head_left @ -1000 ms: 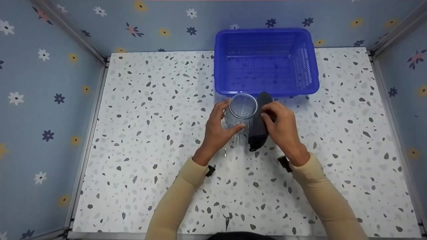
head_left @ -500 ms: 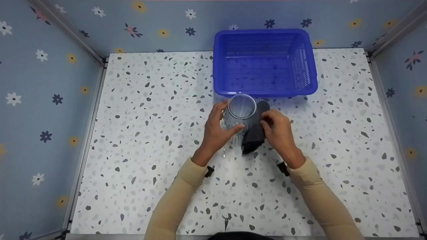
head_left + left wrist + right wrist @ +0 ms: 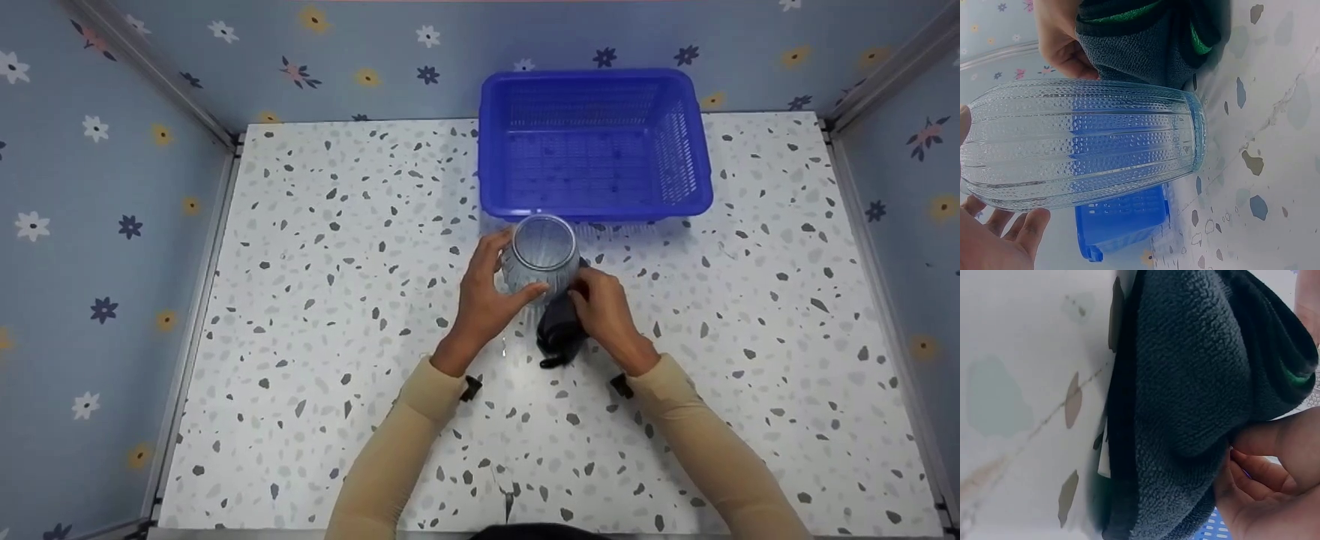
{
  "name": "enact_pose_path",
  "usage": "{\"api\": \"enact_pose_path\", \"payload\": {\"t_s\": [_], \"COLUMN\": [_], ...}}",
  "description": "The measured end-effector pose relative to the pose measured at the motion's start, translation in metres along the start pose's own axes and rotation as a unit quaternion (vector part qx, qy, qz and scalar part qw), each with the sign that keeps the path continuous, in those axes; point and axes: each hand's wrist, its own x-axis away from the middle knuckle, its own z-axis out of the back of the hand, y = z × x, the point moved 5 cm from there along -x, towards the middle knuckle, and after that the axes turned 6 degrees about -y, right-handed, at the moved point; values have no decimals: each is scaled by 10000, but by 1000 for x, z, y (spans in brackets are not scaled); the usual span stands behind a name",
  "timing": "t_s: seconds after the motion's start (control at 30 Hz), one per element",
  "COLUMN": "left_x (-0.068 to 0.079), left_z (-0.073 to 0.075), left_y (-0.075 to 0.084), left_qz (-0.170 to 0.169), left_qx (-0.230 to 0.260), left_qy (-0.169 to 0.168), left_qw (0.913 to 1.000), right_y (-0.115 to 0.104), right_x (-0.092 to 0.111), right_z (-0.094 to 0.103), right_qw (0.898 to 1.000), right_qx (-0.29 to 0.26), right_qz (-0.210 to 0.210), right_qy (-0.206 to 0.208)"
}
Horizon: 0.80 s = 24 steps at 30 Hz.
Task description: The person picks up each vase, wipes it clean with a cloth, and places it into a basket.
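A clear ribbed glass vase (image 3: 545,241) stands upright on the table, its mouth toward the head camera. My left hand (image 3: 486,294) holds the vase's side, thumb at the front and fingers round the far side. In the left wrist view the vase's dotted, ribbed wall (image 3: 1084,140) fills the middle. Right beside it is a folded dark grey cloth (image 3: 560,328) with green showing between its folds (image 3: 1134,53). My right hand (image 3: 609,309) pinches the cloth between thumb and fingers, as the right wrist view shows at the cloth's fuzzy face (image 3: 1185,371). The vase partly hides the cloth from above.
Just behind the vase sits a blue perforated plastic basket (image 3: 596,210), near the back wall. The white speckled table (image 3: 337,300) spreads to both sides. Flower-patterned panels (image 3: 97,225) enclose it left, right and back.
My right hand has drawn the cloth toward me and a little left, along the vase's side, and the cloth has bunched. My left hand and the vase have stayed nearly in place.
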Motion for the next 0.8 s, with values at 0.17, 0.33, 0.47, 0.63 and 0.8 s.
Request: {"api": "enact_pose_path", "payload": {"t_s": [0.17, 0.33, 0.47, 0.63, 0.8], "left_x": [0, 0, 0, 0, 1], "left_z": [0, 1, 2, 1, 0], "left_y": [-2, -2, -1, -2, -2], "left_qz": [34, 38, 41, 47, 75], "left_qx": [-18, -41, -24, -14, 3], "left_qy": [-34, -25, 1, -14, -23], "left_qw": [10000, 10000, 10000, 10000, 10000], "right_y": [-2, -15, -32, -51, -69], "right_x": [0, 3, 7, 10, 8], "right_z": [4, 23, 42, 61, 74], "right_qw": [9998, 9986, 9971, 9923, 9882], "right_qx": [-132, -400, -570, -717, -794], "right_qz": [-169, -237, 12, 426, 668], "right_qy": [20, 233, 505, 912, 1124]}}
